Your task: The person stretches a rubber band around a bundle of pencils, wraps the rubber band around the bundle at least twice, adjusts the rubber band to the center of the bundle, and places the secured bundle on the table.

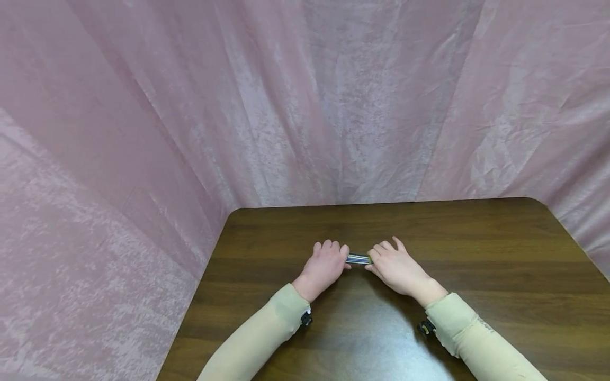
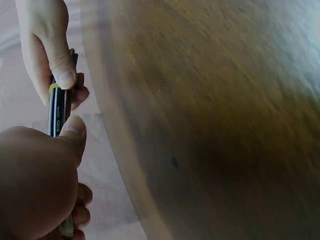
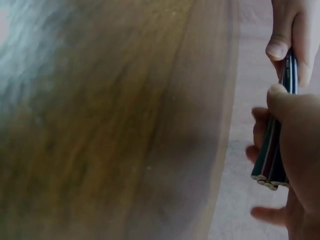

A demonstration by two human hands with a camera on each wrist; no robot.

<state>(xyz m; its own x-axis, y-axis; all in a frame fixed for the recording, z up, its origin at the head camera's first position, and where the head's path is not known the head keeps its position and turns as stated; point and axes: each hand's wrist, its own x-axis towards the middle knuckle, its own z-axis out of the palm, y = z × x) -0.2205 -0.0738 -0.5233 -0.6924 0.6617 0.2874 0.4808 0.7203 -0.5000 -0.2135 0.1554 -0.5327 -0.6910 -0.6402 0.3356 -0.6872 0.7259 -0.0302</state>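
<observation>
Above the table, both hands hold a bundle of pencils (image 1: pixel 358 259) lying crosswise between them. The pencils are dark with pale stripes, and a yellow band (image 2: pixel 53 87) goes around them beside the right thumb. My left hand (image 1: pixel 325 269) grips one end, fingers curled round it and thumb along the side. My right hand (image 1: pixel 397 270) holds the other end between thumb and fingers, with one finger stretched out. In the right wrist view, flat pencil ends (image 3: pixel 270 183) stick out past the right hand. Much of the bundle is hidden inside the hands.
A brown wooden table (image 1: pixel 267 233) with rounded far corners lies beneath the hands. Pink curtains (image 1: pixel 286 106) hang behind it and along the left side. Each sleeve cuff has a small dark wrist camera (image 1: pixel 306 318) at it.
</observation>
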